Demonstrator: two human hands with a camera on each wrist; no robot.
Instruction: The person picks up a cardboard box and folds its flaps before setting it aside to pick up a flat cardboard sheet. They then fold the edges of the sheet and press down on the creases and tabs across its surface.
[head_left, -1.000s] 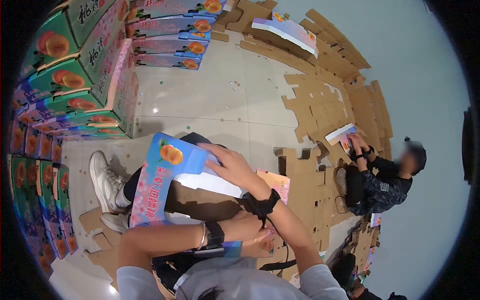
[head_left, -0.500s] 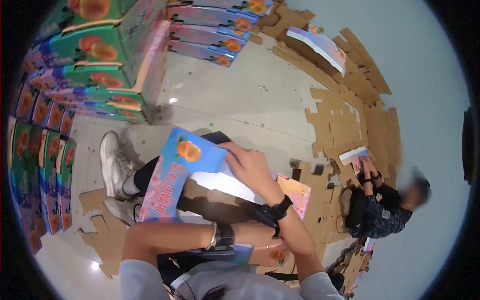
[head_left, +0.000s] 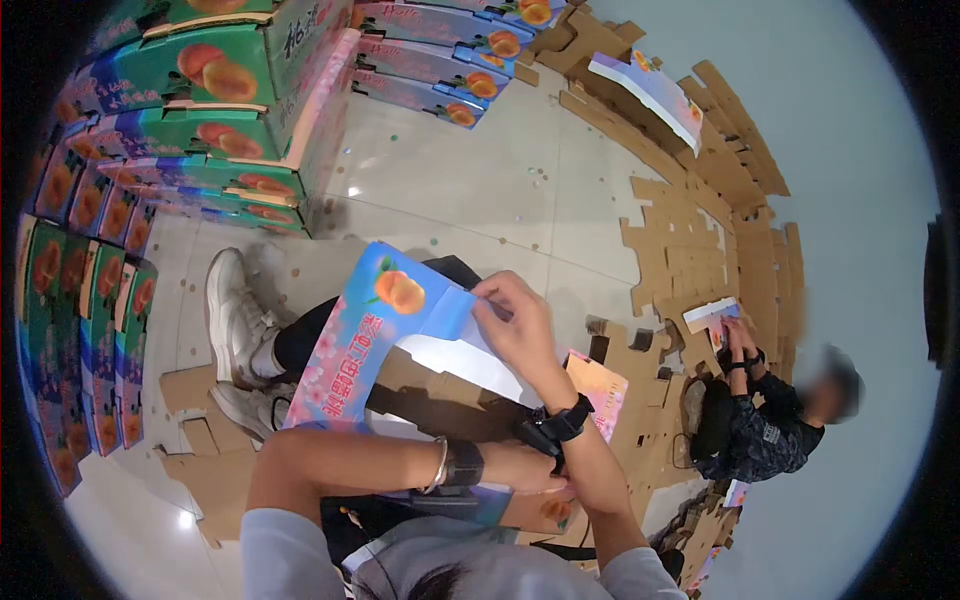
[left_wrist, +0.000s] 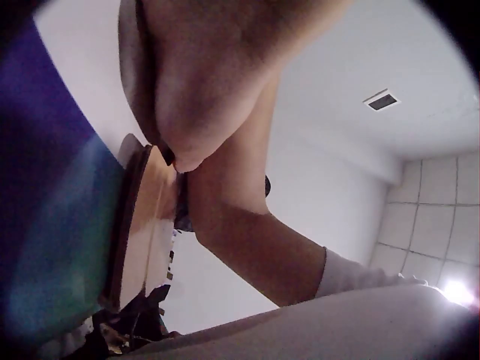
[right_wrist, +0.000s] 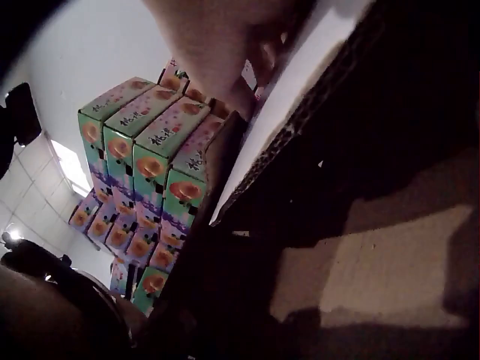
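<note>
A peach-printed carton (head_left: pixel 365 335) in blue and pink lies across the person's lap in the head view, a large cut-out in its face showing the brown inside. My right hand (head_left: pixel 515 315) is at its far right corner, thumb and fingers pinching the blue flap (head_left: pixel 455 310). In the right wrist view the fingers curl by a white-faced cardboard edge (right_wrist: pixel 289 112). Under the right forearm, my left hand (head_left: pixel 525 467) lies at the carton's near right corner, its fingers mostly hidden. The left wrist view shows that hand (left_wrist: pixel 214 90) against the carton's edge (left_wrist: pixel 139 225).
Stacked green peach cartons (head_left: pixel 220 75) stand at the left, with blue ones (head_left: pixel 430 70) behind. Flattened brown cardboard (head_left: pixel 680 240) covers the floor at right, where another person (head_left: pixel 770 410) sits handling a carton piece. A white shoe (head_left: pixel 235 310) is beside the carton.
The right hand has shifted from lying flat over the blue corner to pinching the flap, its fingers more bent. The left hand stays at the near corner. The head view has swung somewhat.
</note>
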